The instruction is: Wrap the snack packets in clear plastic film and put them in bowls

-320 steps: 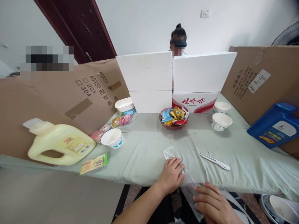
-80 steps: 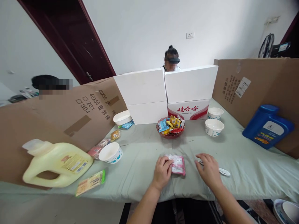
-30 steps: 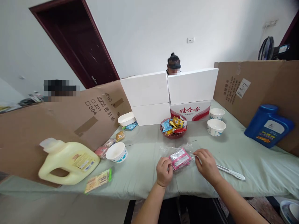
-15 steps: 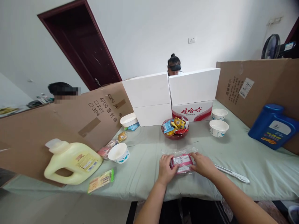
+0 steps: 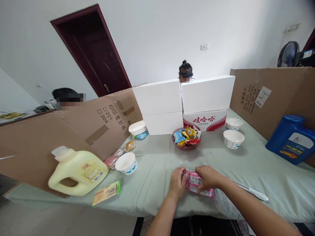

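A pink-and-white packet (image 5: 194, 184) in crinkled clear plastic lies at the near middle of the table, tilted down towards the right. My left hand (image 5: 177, 183) is closed on its left end, with the thumb pointing up beside the wrap. From the right, my right hand (image 5: 208, 178) grips across the top of the packet, its thumb on the near face. Clear film (image 5: 220, 200) spreads out under my right forearm. Just beyond the packet stands a dark red bowl (image 5: 186, 147) full of small wrapped snacks.
White bowls stand on both sides, among them a left one (image 5: 126, 163) and a right one (image 5: 233, 139). A yellow jug (image 5: 81, 173), a green-edged packet (image 5: 106, 193), a blue jug (image 5: 289, 141) and a slender white tool (image 5: 256, 192) lie around. Boxes and cardboard wall the table; two people sit beyond.
The packet has turned and tilted, its right end now lower and nearer me. My right hand has shifted from its right edge to over its top. The view has tipped slightly.
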Demonstrator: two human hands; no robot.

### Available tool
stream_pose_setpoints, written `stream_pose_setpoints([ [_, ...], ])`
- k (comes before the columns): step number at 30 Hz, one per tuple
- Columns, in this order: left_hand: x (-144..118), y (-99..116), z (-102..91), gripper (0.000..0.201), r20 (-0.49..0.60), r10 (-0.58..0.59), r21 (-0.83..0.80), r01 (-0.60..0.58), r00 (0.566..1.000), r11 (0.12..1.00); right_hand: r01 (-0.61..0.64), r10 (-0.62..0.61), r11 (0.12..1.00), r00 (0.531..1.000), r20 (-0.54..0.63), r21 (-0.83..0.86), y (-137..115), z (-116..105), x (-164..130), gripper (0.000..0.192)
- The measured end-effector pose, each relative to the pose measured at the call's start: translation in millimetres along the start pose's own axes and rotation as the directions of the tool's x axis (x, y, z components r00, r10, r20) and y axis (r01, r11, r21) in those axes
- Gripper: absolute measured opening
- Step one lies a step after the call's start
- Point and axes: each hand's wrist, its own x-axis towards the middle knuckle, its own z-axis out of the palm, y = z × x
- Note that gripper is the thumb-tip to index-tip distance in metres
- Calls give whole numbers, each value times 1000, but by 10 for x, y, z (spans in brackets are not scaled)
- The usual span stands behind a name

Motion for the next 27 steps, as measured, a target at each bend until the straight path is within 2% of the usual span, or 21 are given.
stream_pose_setpoints([
  [4, 16, 34, 38, 32, 78, 1, 109, -9, 997, 994, -108, 113, 992, 991, -72, 66, 227, -155, -84, 30],
  [9, 20, 101, 29, 45, 141, -18, 170, -6, 990, 985, -146, 164, 978, 979, -123, 147, 483, -347, -157, 21],
  [11, 21, 104, 25, 46, 161, -31, 170, 3, 986, 985, -137, 178, 969, 965, -193, 205, 521, -464, -140, 24],
  [15, 21, 90, 36, 48, 194, -43, 176, 8, 980, 984, -37, 161, 954, 901, -402, 299, 431, -767, 61, 34],
  [17, 21, 87, 41, 48, 197, -49, 181, 13, 979, 983, 3, 79, 975, 929, -361, 222, 332, -898, 255, 35],
  [19, 21, 91, 43, 47, 197, -53, 183, 17, 979, 983, 30, 2, 991, 969, -247, 127, 251, -991, 490, 36],
  [21, 19, 97, 40, 46, 196, -55, 183, 19, 979, 983, 35, -26, 998, 984, -176, 51, 224, -1057, 727, 37],
  [24, 12, 101, 36, 44, 187, -67, 185, 32, 980, 982, -16, 4, 998, 981, -193, -62, 296, -1143, 997, 40],
  [27, 5, 99, 36, 44, 186, -73, 183, 39, 980, 982, -56, 13, 983, 970, -243, -173, 416, -1199, 1115, 42],
])
